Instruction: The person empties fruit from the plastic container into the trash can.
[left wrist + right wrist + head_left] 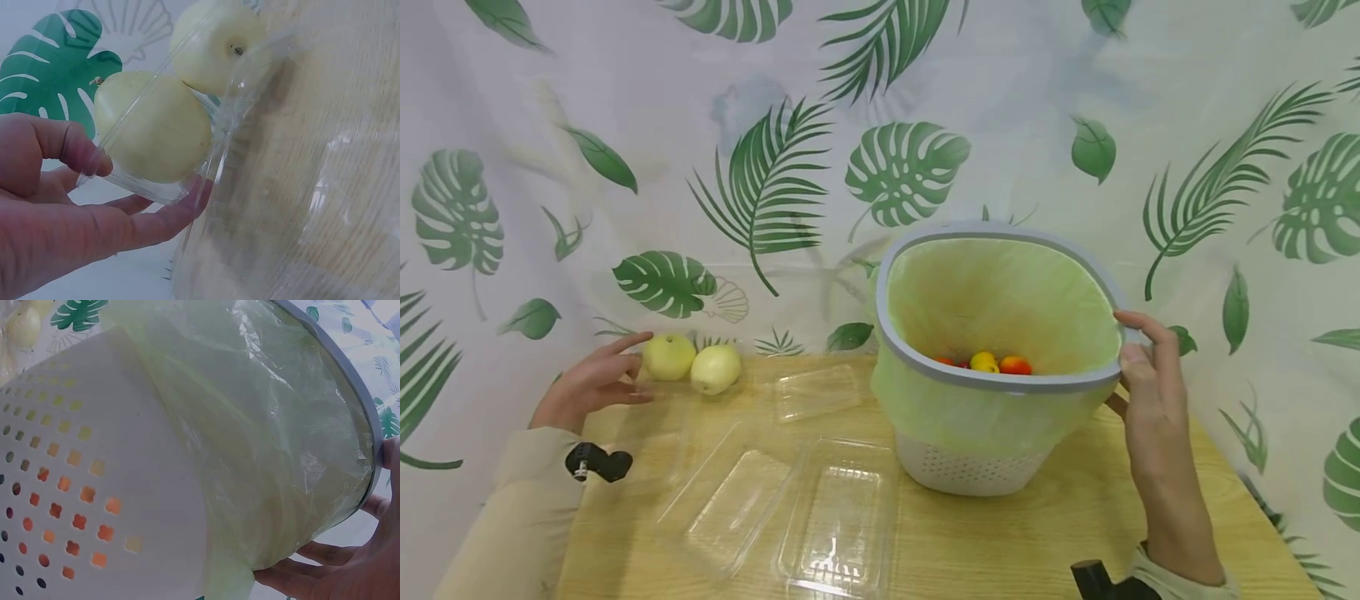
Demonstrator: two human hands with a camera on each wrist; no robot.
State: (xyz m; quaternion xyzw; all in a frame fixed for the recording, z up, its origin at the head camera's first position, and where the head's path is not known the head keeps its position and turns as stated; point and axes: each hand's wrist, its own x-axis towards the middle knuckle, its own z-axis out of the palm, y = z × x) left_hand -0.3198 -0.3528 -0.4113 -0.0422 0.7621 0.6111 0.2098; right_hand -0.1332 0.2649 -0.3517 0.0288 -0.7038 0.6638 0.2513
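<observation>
At the left, my left hand (597, 382) holds the edge of a clear plastic container (150, 187); thumb and fingers are at its end in the left wrist view. Two round pale yellow-green fruits (668, 358) sit side by side by that hand, one at the container's end. My right hand (1159, 387) grips the grey rim (1000, 382) of a white perforated wastebasket (973, 477), thumb on top and fingers beneath. A thin green bag (970, 421) lines the basket and folds over its outside. The basket tilts. Inside lie red and yellow fruits (983, 362), partly hidden by the rim.
More clear plastic containers (842, 517) lie flat on the wooden table (970, 550) between the hands. Another clear container (816, 392) lies near the back edge. A leaf-print curtain (1037, 150) hangs behind the table.
</observation>
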